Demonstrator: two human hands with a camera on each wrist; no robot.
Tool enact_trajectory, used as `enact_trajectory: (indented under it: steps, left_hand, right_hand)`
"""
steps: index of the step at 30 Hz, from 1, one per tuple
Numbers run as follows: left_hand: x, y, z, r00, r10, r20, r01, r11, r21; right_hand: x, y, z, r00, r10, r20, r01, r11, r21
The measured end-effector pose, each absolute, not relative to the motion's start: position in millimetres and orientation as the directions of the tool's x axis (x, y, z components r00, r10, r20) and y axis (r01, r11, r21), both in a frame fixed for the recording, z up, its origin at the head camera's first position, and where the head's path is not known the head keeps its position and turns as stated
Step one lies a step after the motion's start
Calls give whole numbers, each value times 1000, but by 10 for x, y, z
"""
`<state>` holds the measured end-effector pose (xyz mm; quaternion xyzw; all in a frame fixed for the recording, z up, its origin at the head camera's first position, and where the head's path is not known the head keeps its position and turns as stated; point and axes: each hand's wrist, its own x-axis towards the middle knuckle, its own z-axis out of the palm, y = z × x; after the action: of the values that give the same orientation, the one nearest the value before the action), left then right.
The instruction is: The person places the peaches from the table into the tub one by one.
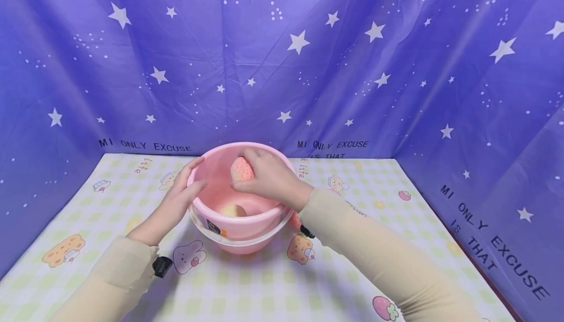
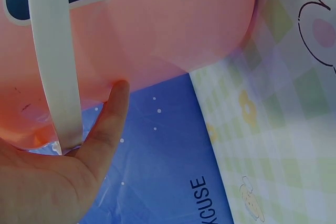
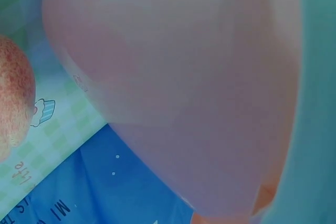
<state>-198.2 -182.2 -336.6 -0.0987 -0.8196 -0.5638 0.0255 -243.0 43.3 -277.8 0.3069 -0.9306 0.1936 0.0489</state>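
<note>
We see creased blue-violet fabric [image 1: 246, 57], patterned with white stars and dots, hanging behind the table's [image 1: 246, 297] far edge and along its left and right edges. Black lettering [image 1: 133, 145] runs low on it. Green-and-white checked cloth [image 1: 423, 224] with cartoon prints [image 1: 64, 250] covers the tabletop; we notice light glossing the folds.

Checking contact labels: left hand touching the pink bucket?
Touching: in the head view, the left hand grips the pink bucket by its rim, thumb inside.

coral peach [image 1: 242, 169] — at pink bucket [image 1: 253, 229] mouth
</note>
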Motion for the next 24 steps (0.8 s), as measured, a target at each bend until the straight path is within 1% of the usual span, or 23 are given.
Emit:
enact_trajectory:
  steps: [13,24]
  left_hand:
    - [-1995,-1817,-3355,-977,129,168,203,354,913]
    - [-1984,-1818,-3354,-980,128,153,189,352,917]
  right_hand:
    - [-2467,408,-2782,-813,-555,174,-582,765,-276]
    - [-2461,396,-2799,-818,-556,149,-574,768,-285]
